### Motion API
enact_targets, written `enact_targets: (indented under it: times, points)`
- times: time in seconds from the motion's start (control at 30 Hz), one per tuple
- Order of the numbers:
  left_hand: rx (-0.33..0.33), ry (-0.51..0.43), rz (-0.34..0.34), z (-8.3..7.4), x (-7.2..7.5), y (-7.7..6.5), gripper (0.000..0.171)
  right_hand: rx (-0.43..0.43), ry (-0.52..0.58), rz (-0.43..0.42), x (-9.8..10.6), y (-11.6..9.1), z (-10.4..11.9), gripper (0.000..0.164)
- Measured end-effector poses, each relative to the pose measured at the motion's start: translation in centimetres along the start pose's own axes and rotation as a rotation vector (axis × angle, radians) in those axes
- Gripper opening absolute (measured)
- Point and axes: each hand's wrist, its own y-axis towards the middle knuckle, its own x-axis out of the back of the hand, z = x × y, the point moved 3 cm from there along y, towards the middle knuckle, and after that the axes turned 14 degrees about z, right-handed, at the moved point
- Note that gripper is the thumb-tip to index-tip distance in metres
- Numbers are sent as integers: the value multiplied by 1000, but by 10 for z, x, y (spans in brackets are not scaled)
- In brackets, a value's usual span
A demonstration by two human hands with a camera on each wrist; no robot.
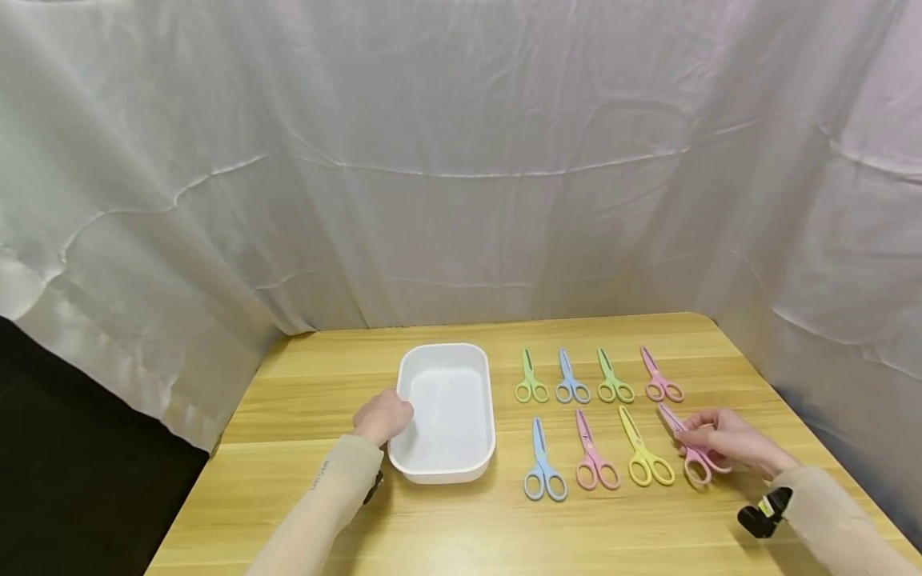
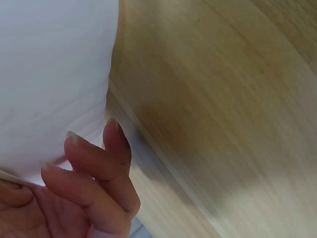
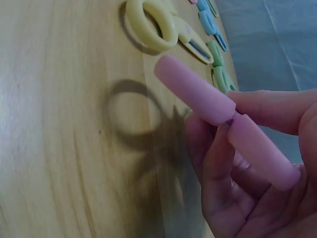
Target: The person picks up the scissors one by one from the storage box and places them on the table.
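My left hand [image 1: 383, 416] grips the left wall of a white plastic basin [image 1: 444, 476]. In the left wrist view its curled fingers [image 2: 91, 158] lie against the outside of the white wall [image 2: 54, 74]. At the right, my right hand [image 1: 731, 440] pinches pink scissors [image 1: 695, 458] between thumb and fingers near the handles. The right wrist view shows the pink handle loops [image 3: 195, 89] edge-on, raised off the table above their shadow. Yellow scissors [image 1: 643, 452] lie just left of that hand.
Pink scissors [image 1: 591, 456] and blue scissors [image 1: 543, 464] lie in the near row. Behind them are green scissors [image 1: 529, 376], blue scissors [image 1: 569, 376], another green pair [image 1: 611, 376] and another pink pair [image 1: 656, 376]. Grey curtains [image 1: 475, 240] surround the wooden table [image 1: 461, 536].
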Motion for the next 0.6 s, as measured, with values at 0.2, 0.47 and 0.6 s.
enact_targets:
  times: [0.2,0.47,0.6]
  points:
    - [3,9,-1,-1,0,-1,45,-28,-35,-13,-2,-1,-1,25]
    - [0,5,3,-2,1,-3,46,-58,-124,-81,-2,-2,0,22]
    - [-2,-2,6,-1,1,-3,46,-91,-219,-154,0,-3,-1,23]
